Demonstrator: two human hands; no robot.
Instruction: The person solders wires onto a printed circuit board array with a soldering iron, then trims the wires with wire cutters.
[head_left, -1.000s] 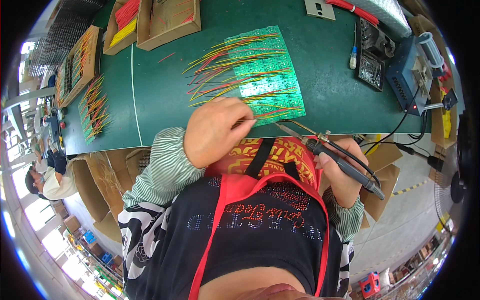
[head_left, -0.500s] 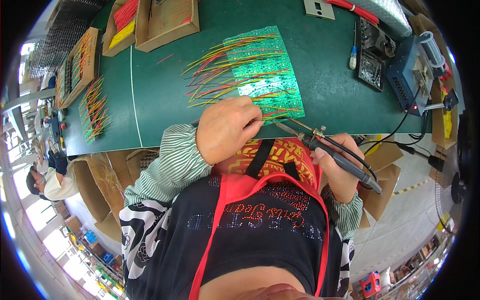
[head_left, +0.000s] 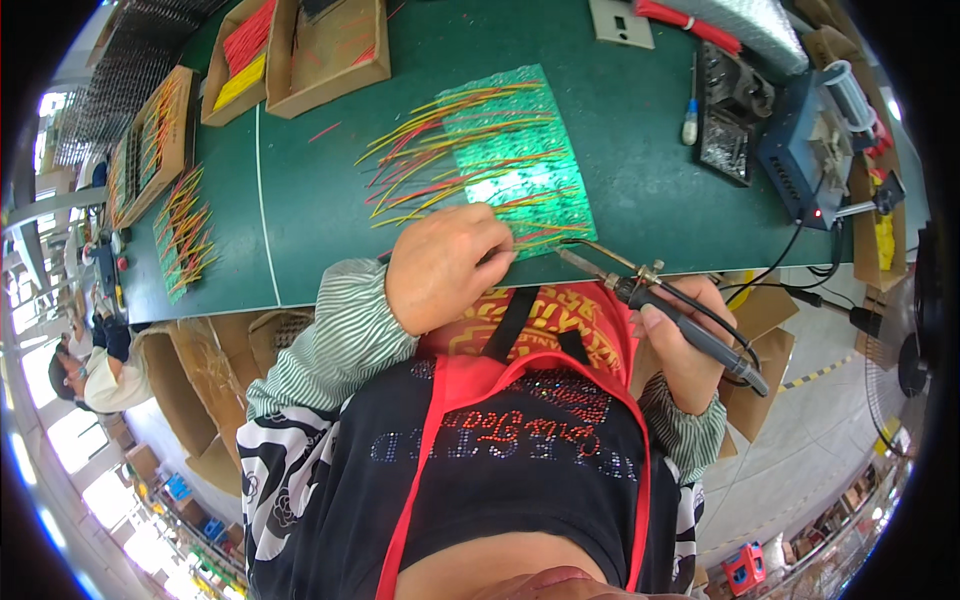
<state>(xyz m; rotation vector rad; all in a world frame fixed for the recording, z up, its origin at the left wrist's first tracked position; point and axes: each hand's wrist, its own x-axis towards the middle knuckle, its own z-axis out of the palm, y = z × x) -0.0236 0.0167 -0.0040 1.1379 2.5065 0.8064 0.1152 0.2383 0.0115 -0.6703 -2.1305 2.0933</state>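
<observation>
A green circuit board panel [head_left: 545, 150] lies on the table with rows of red, yellow and dark wires [head_left: 415, 150] sticking out past its left side. My left hand [head_left: 445, 268] is closed at the panel's near left corner, thumb and fingers pinched around a wire; the fingertips are partly hidden. My right hand [head_left: 685, 345] grips a soldering iron [head_left: 690, 332] with a thin metal solder-feed tube [head_left: 608, 252] clamped along it. Both the iron's tip and the tube's end point at the near edge of the panel, by the wire ends.
Cardboard boxes of red and yellow wires [head_left: 240, 65] stand at the far left, near another wired board [head_left: 182, 235]. On the right sit a blue soldering station [head_left: 800, 165] with a solder reel [head_left: 848, 95] and a black tray [head_left: 725, 150]. A cable [head_left: 770, 275] runs from the station.
The whole view has shifted slightly, moving the table and panel a little left and down. Both hands keep their grip, and the iron's tip stays by the panel's near edge.
</observation>
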